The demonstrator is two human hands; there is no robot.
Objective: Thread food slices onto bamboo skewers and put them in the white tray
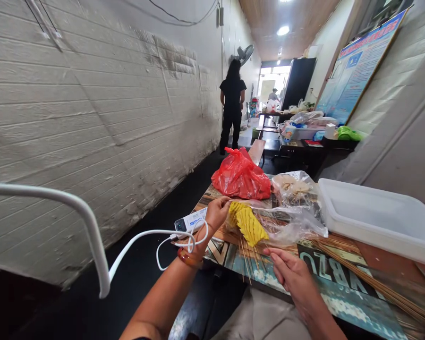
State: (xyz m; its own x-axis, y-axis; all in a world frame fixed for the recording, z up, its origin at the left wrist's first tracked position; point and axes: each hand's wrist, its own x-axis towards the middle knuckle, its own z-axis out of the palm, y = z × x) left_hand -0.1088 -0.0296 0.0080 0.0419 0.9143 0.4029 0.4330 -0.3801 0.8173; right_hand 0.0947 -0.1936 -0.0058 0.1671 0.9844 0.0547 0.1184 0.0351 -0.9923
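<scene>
Head view: nearest me, the right hand (288, 269) is half curled, thumb and forefinger almost meeting beside bare skewer sticks (248, 264); I can't tell whether they pinch one. Those sticks point back toward the wearer from the yellow scored pieces (250, 224), which lie on the patterned table (343, 307) between the hands, ahead and to the left of the right hand. Their long axis slants from far left to near right, so the right hand is nearer the bare sticks and the left hand (217, 211) nearer the food's far end. I see the left fingers curled, tips at the clear plastic bag's (297, 219) edge; what they grip, I can't tell. Loose skewers (371, 281) lie off to the right. Farther out are the white tub (371, 238) and red bag (242, 177); beyond, a person in black (233, 101) stands by the wall.
</scene>
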